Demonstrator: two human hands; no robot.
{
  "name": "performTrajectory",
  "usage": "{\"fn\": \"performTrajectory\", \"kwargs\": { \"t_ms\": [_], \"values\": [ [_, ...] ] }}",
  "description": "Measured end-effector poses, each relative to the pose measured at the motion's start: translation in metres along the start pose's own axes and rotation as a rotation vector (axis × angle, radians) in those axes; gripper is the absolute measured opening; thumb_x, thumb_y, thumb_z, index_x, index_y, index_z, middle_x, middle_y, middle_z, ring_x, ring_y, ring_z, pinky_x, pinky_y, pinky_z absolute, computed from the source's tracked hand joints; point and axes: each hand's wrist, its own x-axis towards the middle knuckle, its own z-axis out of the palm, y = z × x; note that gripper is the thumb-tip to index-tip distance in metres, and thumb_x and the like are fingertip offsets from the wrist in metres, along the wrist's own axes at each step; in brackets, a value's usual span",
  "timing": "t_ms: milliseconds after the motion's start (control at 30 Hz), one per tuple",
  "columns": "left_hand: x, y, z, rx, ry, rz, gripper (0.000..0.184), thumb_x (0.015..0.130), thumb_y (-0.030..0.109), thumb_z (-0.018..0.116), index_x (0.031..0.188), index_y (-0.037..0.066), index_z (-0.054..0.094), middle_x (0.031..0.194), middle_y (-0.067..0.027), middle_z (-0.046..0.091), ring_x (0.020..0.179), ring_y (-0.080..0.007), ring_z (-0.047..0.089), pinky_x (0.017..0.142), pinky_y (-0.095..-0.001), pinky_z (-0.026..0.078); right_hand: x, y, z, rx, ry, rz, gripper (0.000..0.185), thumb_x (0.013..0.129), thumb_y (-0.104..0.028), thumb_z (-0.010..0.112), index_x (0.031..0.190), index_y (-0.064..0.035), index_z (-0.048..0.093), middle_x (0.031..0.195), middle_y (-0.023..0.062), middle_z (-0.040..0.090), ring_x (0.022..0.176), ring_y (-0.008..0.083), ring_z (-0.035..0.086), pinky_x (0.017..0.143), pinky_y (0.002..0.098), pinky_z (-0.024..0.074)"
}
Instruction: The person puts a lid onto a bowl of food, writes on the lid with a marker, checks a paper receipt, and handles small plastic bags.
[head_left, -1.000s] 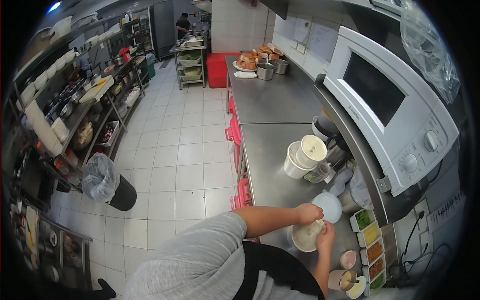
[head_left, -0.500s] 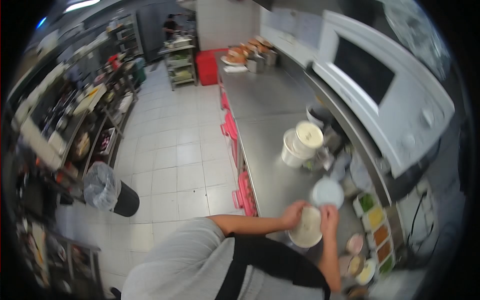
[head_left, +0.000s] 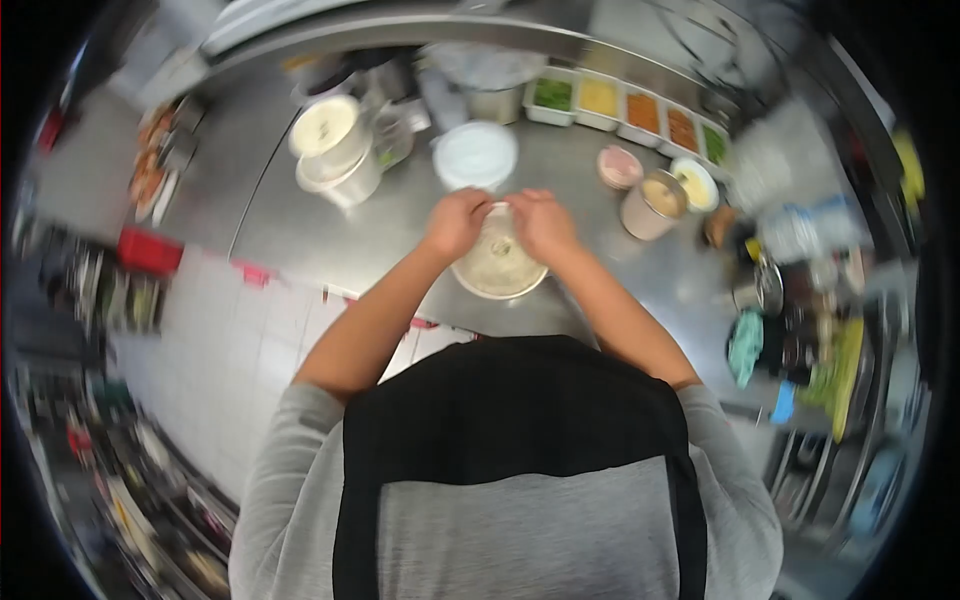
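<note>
A round white tub [head_left: 498, 275] with a pale, cream-coloured top stands on the steel counter in front of me. My left hand [head_left: 460, 222] grips its far rim from the left, fingers closed. From the right, my right hand [head_left: 541, 226] pinches the same rim, close beside the left hand. Whether the pale top is a lid or the contents cannot be made out. Just beyond my fingers sits a tub with a pale blue top [head_left: 476, 155]. Two stacked white tubs [head_left: 335, 150] stand farther left.
Along the back of the steel counter [head_left: 400, 245] runs a row of white trays [head_left: 598, 102] with green, yellow and orange-brown food. To the right are a pink-filled cup [head_left: 620, 167], a beige container [head_left: 652, 207] and a white bowl [head_left: 693, 184]. A teal cloth [head_left: 745, 347] lies at far right.
My view has swung right and down, from the aisle and microwave to the counter before me. Both hands stay on the tub and now sit closer together at its far rim.
</note>
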Motion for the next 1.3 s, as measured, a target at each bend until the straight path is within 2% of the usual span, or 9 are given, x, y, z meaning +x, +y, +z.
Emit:
{"fn": "performTrajectory", "kwargs": {
  "t_ms": [100, 367, 533, 667, 733, 800, 1000, 1100, 1300],
  "values": [
    [-0.004, 0.000, 0.005, -0.131, -0.107, -0.131, 0.016, 0.087, 0.009, 0.049, 0.095, 0.001, 0.060, 0.087, -0.0169, 0.062, 0.083, -0.0332, 0.059, 0.074, -0.0387, 0.046, -0.006, 0.006, -0.001, -0.026, -0.074, 0.061, 0.022, 0.085, -0.019, 0.052, 0.101, -0.0122, 0.065, 0.097, 0.0068, 0.062, 0.095, 0.0284, 0.054, 0.081, 0.0413, 0.0442],
    [-0.058, 0.068, 0.027, -1.115, -0.141, -0.512, 0.036, 0.093, 0.005, 0.030, 0.126, 0.005, 0.045, 0.129, -0.0138, 0.041, 0.116, -0.0233, 0.044, 0.101, -0.0342, 0.034, -0.146, -0.010, -0.049, -0.142, 0.803, 0.356, 0.029, 0.080, -0.018, 0.060, 0.108, -0.0113, 0.060, 0.105, 0.0115, 0.055, 0.100, 0.0303, 0.049, 0.088, 0.0419, 0.0379],
    [-0.060, 0.096, 0.069, -0.837, -0.248, -0.315, 0.040, 0.094, 0.006, 0.028, 0.130, 0.010, 0.045, 0.130, -0.0142, 0.032, 0.119, -0.0228, 0.040, 0.101, -0.0346, 0.033, -0.387, -0.065, -0.009, -0.344, 0.449, 0.997, 0.022, 0.083, -0.023, 0.058, 0.101, -0.0107, 0.061, 0.098, 0.0134, 0.055, 0.095, 0.0324, 0.050, 0.085, 0.0431, 0.0397],
    [-0.040, 0.140, 0.115, -0.689, -0.235, -0.225, 0.040, 0.094, 0.007, 0.028, 0.131, 0.009, 0.044, 0.129, -0.0141, 0.031, 0.117, -0.0251, 0.039, 0.102, -0.0355, 0.031, -0.632, -0.117, 0.105, 0.053, -0.621, 1.680, 0.040, 0.084, -0.040, 0.050, 0.090, -0.0045, 0.066, 0.094, 0.0177, 0.064, 0.091, 0.0340, 0.060, 0.080, 0.0429, 0.0474],
    [-0.033, 0.154, 0.140, -0.715, -0.245, -0.363, 0.041, 0.095, 0.014, 0.033, 0.135, 0.011, 0.039, 0.137, -0.0165, 0.023, 0.126, -0.0301, 0.031, 0.104, -0.0363, 0.029, -0.767, -0.167, 0.196, 0.115, -0.547, 1.985, 0.042, 0.086, -0.043, 0.051, 0.086, -0.0050, 0.068, 0.094, 0.0156, 0.066, 0.089, 0.0314, 0.062, 0.079, 0.0390, 0.0482],
    [-0.029, 0.180, 0.158, -0.648, -0.219, -0.545, 0.043, 0.095, 0.018, 0.036, 0.138, 0.011, 0.035, 0.142, -0.0168, 0.019, 0.130, -0.0334, 0.027, 0.106, -0.0376, 0.027, -0.719, -0.253, 0.120, 0.565, 0.008, 2.217, 0.038, 0.080, -0.038, 0.062, 0.095, -0.0027, 0.066, 0.101, 0.0137, 0.064, 0.094, 0.0254, 0.061, 0.085, 0.0362, 0.0453],
    [-0.095, 0.208, 0.174, 0.091, -0.067, 0.457, 0.055, 0.087, 0.026, 0.053, 0.139, 0.019, 0.036, 0.137, -0.0154, 0.031, 0.132, -0.0385, 0.022, 0.105, -0.0586, 0.011, -0.808, -0.149, 0.092, 0.676, -0.038, 2.100, 0.041, 0.086, -0.041, 0.052, 0.082, -0.0020, 0.067, 0.088, 0.0171, 0.065, 0.074, 0.0293, 0.063, 0.070, 0.0415, 0.0498],
    [-0.089, 0.221, 0.173, 0.292, 0.039, 0.530, 0.048, 0.082, 0.028, 0.060, 0.128, 0.024, 0.050, 0.119, -0.0098, 0.047, 0.123, -0.0311, 0.036, 0.104, -0.0599, 0.011, -0.866, -0.039, 0.068, 0.027, -0.017, 1.617, 0.042, 0.083, -0.042, 0.053, 0.081, -0.0020, 0.067, 0.086, 0.0192, 0.065, 0.081, 0.0357, 0.062, 0.075, 0.0436, 0.0497],
    [-0.097, 0.281, 0.181, 0.335, 0.030, 0.503, 0.028, 0.078, 0.028, 0.064, 0.105, 0.022, 0.064, 0.087, -0.0039, 0.053, 0.089, -0.0235, 0.051, 0.091, -0.0460, 0.029, -0.737, 0.032, -0.129, 0.080, 0.318, 1.491, 0.040, 0.079, -0.038, 0.062, 0.105, -0.0066, 0.062, 0.095, 0.0190, 0.065, 0.091, 0.0351, 0.061, 0.080, 0.0399, 0.0482]
  ]
}}
